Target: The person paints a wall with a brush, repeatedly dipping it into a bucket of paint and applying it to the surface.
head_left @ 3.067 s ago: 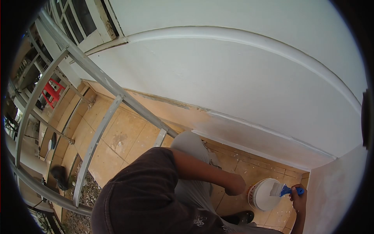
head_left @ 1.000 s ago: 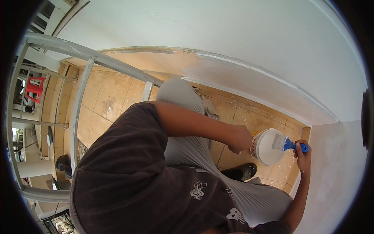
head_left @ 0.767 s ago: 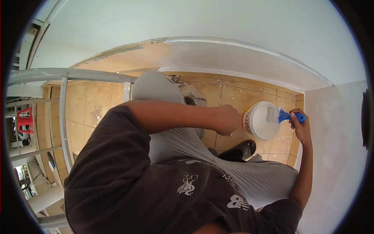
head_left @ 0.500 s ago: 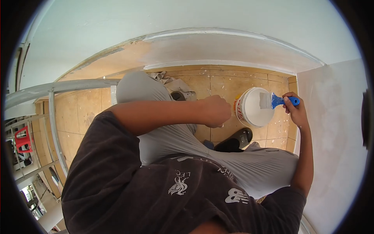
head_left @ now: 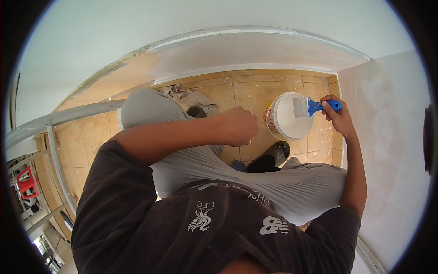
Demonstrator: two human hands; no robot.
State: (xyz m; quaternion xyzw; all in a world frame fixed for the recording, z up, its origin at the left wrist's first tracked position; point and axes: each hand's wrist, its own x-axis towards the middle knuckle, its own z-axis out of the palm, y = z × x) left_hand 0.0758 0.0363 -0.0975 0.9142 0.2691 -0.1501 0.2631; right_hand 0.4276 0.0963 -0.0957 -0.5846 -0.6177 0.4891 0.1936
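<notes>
My right hand [head_left: 340, 118] grips the blue handle of a paintbrush [head_left: 321, 106]. Its wide, pale-coated head lies over the mouth of a white bucket [head_left: 290, 127], which holds smooth white paint. Left of the bucket, my left hand [head_left: 240, 126] is closed in a fist, back of the hand up. A small pale tip shows at its lower edge, and what the fingers hold, if anything, is hidden. The bucket stands on the tiled floor between my legs, just beyond a dark sandal [head_left: 277, 153].
A crumpled cloth [head_left: 182, 95] lies by my left foot. On the left is a metal frame [head_left: 54, 155], with a red object [head_left: 27, 182] beyond it. A low ledge [head_left: 255, 48] runs along the wall ahead, and another wall [head_left: 383, 137] rises close on the right.
The whole view has shifted, so bucket, brush and both hands appear slightly further left and higher. The brush stays over the bucket, and both hands keep about the same pose.
</notes>
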